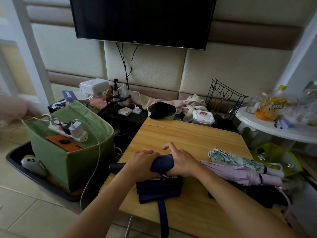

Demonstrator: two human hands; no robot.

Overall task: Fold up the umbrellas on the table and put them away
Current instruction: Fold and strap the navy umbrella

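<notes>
From the head camera, the landmark is the wooden table (188, 140), a pale, grained top with rounded corners. On its near-left part lies the navy umbrella (162, 163), a soft fabric roll lying crosswise. The left hand (142, 163) curls over the roll's left part, fingers wrapped round the cloth; the right hand (180, 163) grips its right part, with the forefinger lifted off. A smooth black handle (117, 166) sticks out past the table's left edge, just beyond the left hand. Loose navy pleats spill toward the table's near edge, and a flat navy strap (163, 219) runs from them over that edge.

At the table's right edge lie two more folded umbrellas, touching side by side: a lilac umbrella (240, 172) with fine pleats, and behind it a leaf-print umbrella (236, 159), white and green, cylindrical. Dark fabric lies bunched near them, its nature unclear.

Left of the table stands a green fabric box (51, 160) holding a white power strip (68, 130). Beyond the table's far edge sit a black cap (162, 109) and a wire rack (224, 98). Right of the table stands a round white table (274, 131).
</notes>
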